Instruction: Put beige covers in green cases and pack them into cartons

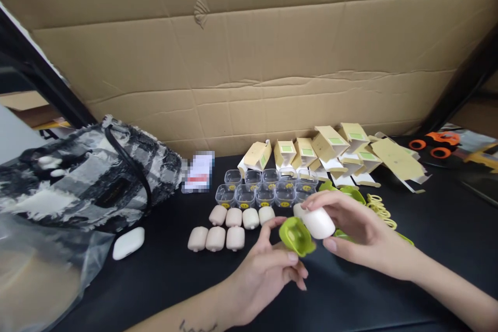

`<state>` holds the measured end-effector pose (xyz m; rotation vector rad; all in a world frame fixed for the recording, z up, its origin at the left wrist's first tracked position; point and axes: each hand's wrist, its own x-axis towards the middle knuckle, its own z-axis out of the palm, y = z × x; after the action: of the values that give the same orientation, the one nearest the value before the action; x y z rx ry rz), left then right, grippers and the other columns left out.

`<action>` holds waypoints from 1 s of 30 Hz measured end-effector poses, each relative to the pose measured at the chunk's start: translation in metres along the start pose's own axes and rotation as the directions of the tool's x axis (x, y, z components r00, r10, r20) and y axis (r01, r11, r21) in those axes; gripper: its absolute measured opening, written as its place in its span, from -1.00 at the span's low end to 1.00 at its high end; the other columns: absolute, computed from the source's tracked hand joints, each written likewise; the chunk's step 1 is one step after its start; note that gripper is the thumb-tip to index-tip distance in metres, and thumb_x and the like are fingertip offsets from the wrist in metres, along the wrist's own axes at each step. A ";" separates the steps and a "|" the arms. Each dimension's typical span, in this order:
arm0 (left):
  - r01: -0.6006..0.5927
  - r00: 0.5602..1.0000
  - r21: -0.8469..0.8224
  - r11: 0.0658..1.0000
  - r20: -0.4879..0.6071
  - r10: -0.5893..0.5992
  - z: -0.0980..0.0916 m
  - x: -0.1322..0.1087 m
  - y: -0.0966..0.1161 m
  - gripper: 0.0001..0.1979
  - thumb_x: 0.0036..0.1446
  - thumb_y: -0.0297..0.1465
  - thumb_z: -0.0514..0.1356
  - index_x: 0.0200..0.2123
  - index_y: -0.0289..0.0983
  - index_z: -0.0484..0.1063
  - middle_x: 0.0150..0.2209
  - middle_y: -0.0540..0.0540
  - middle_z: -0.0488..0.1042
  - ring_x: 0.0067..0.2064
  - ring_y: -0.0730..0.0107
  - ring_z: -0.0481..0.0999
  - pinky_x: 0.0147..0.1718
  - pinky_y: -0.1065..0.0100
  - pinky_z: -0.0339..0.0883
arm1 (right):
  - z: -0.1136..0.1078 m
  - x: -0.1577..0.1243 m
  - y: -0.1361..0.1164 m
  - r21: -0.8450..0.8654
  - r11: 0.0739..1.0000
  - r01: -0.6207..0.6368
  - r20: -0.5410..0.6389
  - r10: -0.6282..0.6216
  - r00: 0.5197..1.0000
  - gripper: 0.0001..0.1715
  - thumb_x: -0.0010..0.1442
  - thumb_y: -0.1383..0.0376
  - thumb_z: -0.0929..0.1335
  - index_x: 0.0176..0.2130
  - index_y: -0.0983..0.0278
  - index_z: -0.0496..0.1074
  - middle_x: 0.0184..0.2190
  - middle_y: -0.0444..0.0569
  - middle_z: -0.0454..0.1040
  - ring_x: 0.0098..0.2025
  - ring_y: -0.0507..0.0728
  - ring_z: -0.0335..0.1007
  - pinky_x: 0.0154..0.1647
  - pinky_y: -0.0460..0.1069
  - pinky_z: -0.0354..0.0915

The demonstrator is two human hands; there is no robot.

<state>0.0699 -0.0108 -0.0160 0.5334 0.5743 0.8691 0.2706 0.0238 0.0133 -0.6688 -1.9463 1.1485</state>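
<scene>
Right hand [361, 231], white block [321, 224] held; green pieces [355, 194] behind, partly hidden

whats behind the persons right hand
Green plastic pieces and yellowish coils show, with tan boxes further back. The right hand covers parts of those pieces, so their number can't be told.

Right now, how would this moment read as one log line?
left hand: holds green cup | right hand: holds white rounded piece | nearby: clear containers, pale rounded pieces, yellow boxes

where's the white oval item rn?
Head view, left side: the white oval item lies on the black table, beside the clear plastic bag, in front of the plaid handbag.
</scene>
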 end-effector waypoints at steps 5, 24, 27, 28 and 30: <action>0.041 0.997 -0.002 0.999 -0.059 -0.041 0.002 0.001 -0.001 -0.64 -0.14 -0.67 0.20 -0.20 -0.32 0.33 -0.38 -0.04 0.51 -0.39 0.45 0.49 -0.31 0.34 0.31 | 0.008 0.001 0.002 0.028 0.998 -0.059 0.030 0.058 0.998 -0.71 0.18 0.30 0.39 -0.09 0.11 0.31 -0.13 -0.07 0.36 -0.06 0.11 0.35 -0.08 0.00 0.34; 0.141 0.989 -0.102 0.985 -0.020 -0.143 -0.001 0.004 -0.005 -0.61 0.17 -0.14 0.12 -0.09 -0.34 0.31 -0.29 -0.15 0.49 -0.37 0.36 0.49 -0.34 0.32 0.31 | 0.020 -0.003 -0.004 -0.400 0.899 0.181 -0.049 -0.218 0.975 -0.50 0.15 0.45 0.33 0.05 0.13 0.22 -0.06 -0.01 0.46 0.04 0.16 0.39 0.00 0.03 0.38; 0.154 0.983 -0.127 0.980 -0.076 -0.164 0.000 0.003 -0.006 -0.70 0.22 -0.21 0.11 -0.08 -0.26 0.34 -0.30 -0.07 0.48 -0.50 0.53 0.36 -0.53 0.45 0.12 | 0.025 -0.006 -0.005 -0.451 0.861 0.233 -0.012 -0.267 0.964 -0.49 0.14 0.46 0.33 0.05 0.13 0.23 -0.06 0.00 0.48 0.02 0.16 0.41 0.01 0.06 0.38; 0.158 0.983 -0.152 0.976 -0.071 -0.170 0.001 0.002 -0.006 -0.75 0.22 -0.26 0.11 -0.09 -0.26 0.36 -0.30 -0.08 0.48 -0.49 0.54 0.35 -0.51 0.46 0.12 | 0.026 -0.006 -0.005 -0.467 0.851 0.240 0.002 -0.270 0.963 -0.50 0.14 0.46 0.33 0.04 0.13 0.23 -0.06 0.00 0.49 0.01 0.16 0.41 0.02 0.07 0.38; 0.160 0.986 -0.198 0.967 -0.015 -0.166 0.001 0.002 -0.004 -0.79 0.20 -0.36 0.11 -0.12 -0.30 0.39 -0.32 -0.10 0.49 -0.42 0.47 0.40 -0.41 0.43 0.17 | 0.026 -0.006 -0.006 -0.490 0.836 0.247 0.019 -0.273 0.962 -0.50 0.13 0.46 0.33 0.04 0.15 0.23 -0.06 0.00 0.49 0.00 0.15 0.40 0.01 0.07 0.38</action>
<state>0.0741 -0.0119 -0.0182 0.2888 0.5459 0.7689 0.2520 0.0035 0.0088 -0.6521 -2.2210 0.4593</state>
